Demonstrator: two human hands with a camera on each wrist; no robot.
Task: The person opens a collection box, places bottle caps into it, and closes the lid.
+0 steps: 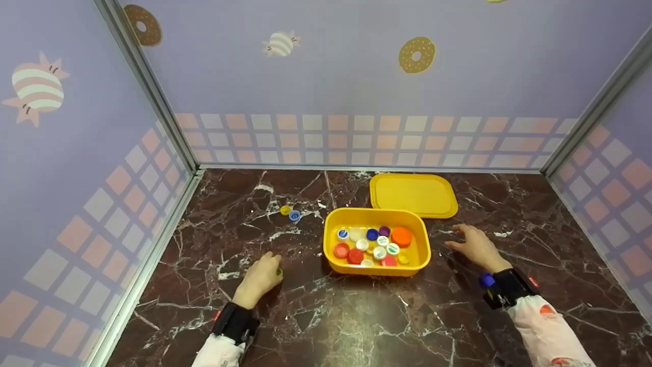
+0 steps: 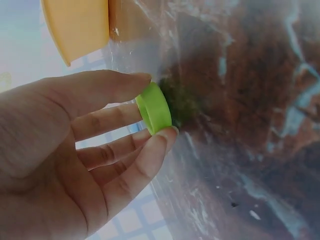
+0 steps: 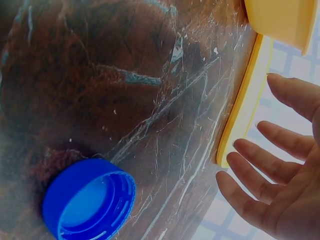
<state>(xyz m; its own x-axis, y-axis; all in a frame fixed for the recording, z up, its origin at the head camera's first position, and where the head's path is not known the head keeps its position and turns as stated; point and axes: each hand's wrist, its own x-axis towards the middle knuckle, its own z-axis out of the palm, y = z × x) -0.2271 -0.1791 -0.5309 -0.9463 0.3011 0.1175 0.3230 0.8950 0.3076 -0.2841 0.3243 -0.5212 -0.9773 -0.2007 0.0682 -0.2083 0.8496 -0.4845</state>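
Note:
My left hand (image 1: 261,275) pinches a green bottle cap (image 2: 156,109) between thumb and fingertips, close over the marble table left of the yellow box. In the head view only a sliver of that cap shows past the fingers. My right hand (image 1: 477,245) is to the right of the box, fingers spread and loosely bent, holding nothing. A large blue bottle cap (image 3: 90,200) lies on the table beside the right wrist, partly covered by the wristband in the head view. The yellow box (image 1: 377,271) stands between both hands with many bottle caps of several colours inside.
Behind the box lies a flat yellow lid (image 1: 413,195), close against its back rim. A yellow cap (image 1: 285,210) and a light blue cap (image 1: 294,216) sit together on the table at the back left. Patterned panels (image 1: 356,76) wall in the table at the back and both sides.

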